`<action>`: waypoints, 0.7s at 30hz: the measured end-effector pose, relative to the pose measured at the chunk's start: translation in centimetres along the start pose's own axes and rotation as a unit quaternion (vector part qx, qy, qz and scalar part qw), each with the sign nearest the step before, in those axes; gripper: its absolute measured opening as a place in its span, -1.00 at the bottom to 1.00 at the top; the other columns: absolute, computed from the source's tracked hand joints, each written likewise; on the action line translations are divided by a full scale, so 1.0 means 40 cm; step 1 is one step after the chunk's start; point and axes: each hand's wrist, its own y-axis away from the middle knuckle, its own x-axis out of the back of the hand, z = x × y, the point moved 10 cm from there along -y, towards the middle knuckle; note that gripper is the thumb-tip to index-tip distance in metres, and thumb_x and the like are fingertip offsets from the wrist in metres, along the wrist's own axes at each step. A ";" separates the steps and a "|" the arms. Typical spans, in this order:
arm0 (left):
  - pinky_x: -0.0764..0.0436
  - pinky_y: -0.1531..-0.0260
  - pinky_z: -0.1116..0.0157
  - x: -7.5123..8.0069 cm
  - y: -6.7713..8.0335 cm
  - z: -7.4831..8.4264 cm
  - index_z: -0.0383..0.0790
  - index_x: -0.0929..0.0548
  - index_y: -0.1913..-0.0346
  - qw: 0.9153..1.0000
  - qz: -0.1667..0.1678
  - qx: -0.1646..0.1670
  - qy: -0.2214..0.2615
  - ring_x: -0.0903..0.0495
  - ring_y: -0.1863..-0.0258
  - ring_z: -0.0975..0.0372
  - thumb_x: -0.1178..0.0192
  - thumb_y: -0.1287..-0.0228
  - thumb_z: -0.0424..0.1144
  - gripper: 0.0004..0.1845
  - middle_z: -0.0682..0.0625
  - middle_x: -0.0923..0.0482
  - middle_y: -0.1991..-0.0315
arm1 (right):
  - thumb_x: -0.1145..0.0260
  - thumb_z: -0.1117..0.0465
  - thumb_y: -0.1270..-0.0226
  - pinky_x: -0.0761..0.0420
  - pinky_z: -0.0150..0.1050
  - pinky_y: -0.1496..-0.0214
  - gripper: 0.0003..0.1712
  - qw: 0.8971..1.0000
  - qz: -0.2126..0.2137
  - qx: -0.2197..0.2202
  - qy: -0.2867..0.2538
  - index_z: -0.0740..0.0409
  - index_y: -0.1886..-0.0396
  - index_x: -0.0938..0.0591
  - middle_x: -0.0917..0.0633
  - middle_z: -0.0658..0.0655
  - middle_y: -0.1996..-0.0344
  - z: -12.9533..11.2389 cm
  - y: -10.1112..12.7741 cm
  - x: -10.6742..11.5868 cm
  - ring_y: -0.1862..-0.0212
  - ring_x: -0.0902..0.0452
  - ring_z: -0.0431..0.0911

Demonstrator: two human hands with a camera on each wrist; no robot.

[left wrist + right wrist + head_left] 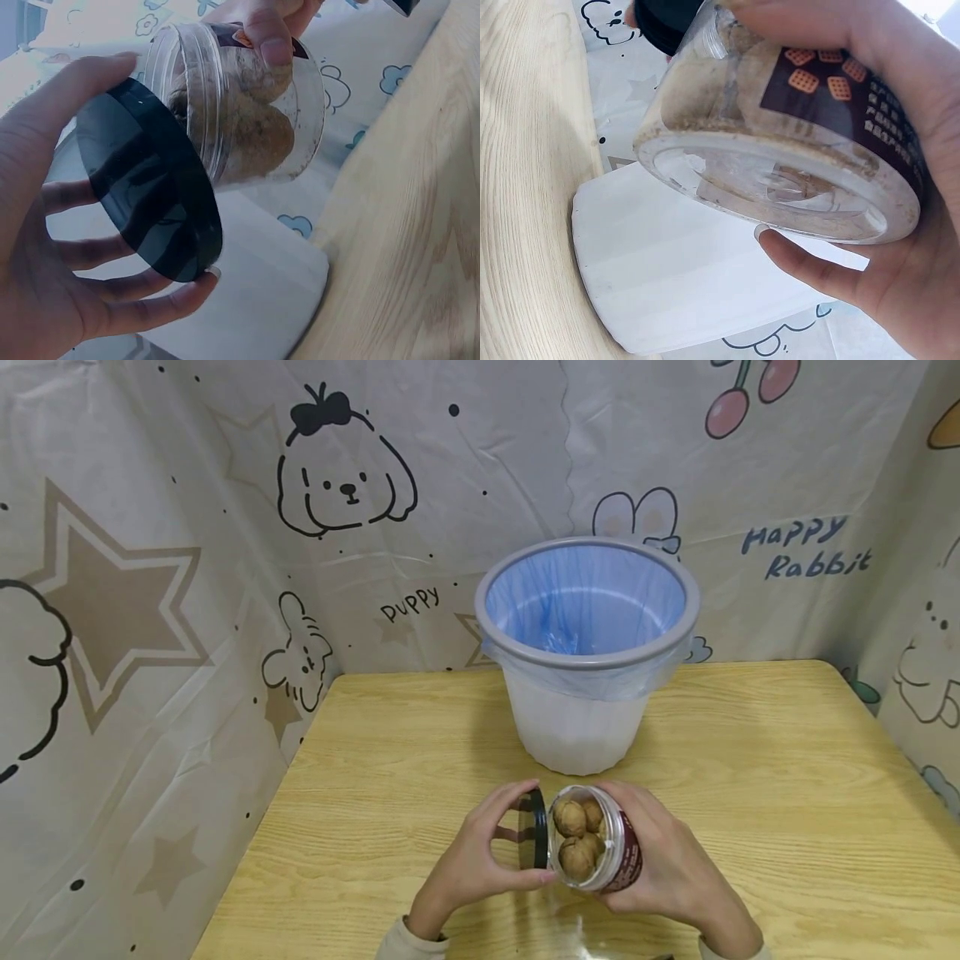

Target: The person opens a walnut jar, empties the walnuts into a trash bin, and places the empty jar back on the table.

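Note:
A clear plastic jar [600,843] with a dark red label lies tipped on its side above the table, mouth facing left, several walnuts [573,839] showing inside. My right hand [667,860] grips the jar [795,157] round its body. My left hand [480,856] holds the round black lid [537,829] by its rim, just off the jar's mouth. In the left wrist view the lid [150,187] stands a little apart from the jar [240,105], with my fingers [142,311] curled under it.
A white bin [588,652] with a grey rim and a blue liner stands at the back middle of the wooden table [787,777]. Printed cloth walls [150,610] close in the left, back and right sides.

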 end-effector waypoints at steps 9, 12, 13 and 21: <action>-0.56 -0.04 0.13 0.002 0.021 -0.035 0.24 -0.23 -0.42 0.993 -0.020 0.034 -0.113 -0.38 -0.22 0.18 -0.51 0.08 0.07 -0.04 0.12 -0.29 -0.31 | -0.70 -0.02 0.72 -0.58 -0.04 -0.05 0.30 1.000 -0.001 -0.004 0.000 0.14 -0.30 -0.41 -0.53 0.00 -0.09 0.000 -0.001 -0.002 -0.09 -0.45 -0.12; -0.48 -0.14 0.03 0.002 0.030 -0.053 0.22 -0.25 -0.42 0.984 -0.027 0.058 -0.169 -0.35 -0.24 0.17 -0.51 0.12 0.12 -0.03 0.10 -0.27 -0.31 | -0.69 -0.02 0.71 -0.58 -0.05 -0.04 0.29 1.000 0.000 -0.006 0.000 0.14 -0.29 -0.42 -0.53 0.01 -0.08 0.001 0.000 -0.004 -0.08 -0.45 -0.12; -0.45 -0.17 0.00 0.001 0.033 -0.058 0.21 -0.26 -0.41 0.981 -0.030 0.066 -0.181 -0.34 -0.26 0.16 -0.52 0.13 0.13 -0.02 0.08 -0.26 -0.32 | -0.69 -0.02 0.71 -0.58 -0.05 -0.04 0.28 1.000 0.001 -0.006 0.002 0.13 -0.29 -0.42 -0.53 0.01 -0.08 0.000 0.000 -0.004 -0.08 -0.45 -0.12; -0.46 -0.16 -0.01 0.000 0.041 -0.075 0.15 -0.29 -0.41 0.975 -0.034 0.078 -0.206 -0.33 -0.26 0.12 -0.53 0.15 0.11 -0.02 0.00 -0.27 -0.32 | -0.70 -0.01 0.73 -0.58 -0.03 -0.02 0.28 1.000 0.004 -0.001 0.008 0.18 -0.26 -0.44 -0.54 0.02 -0.07 -0.002 -0.002 -0.005 -0.07 -0.46 -0.10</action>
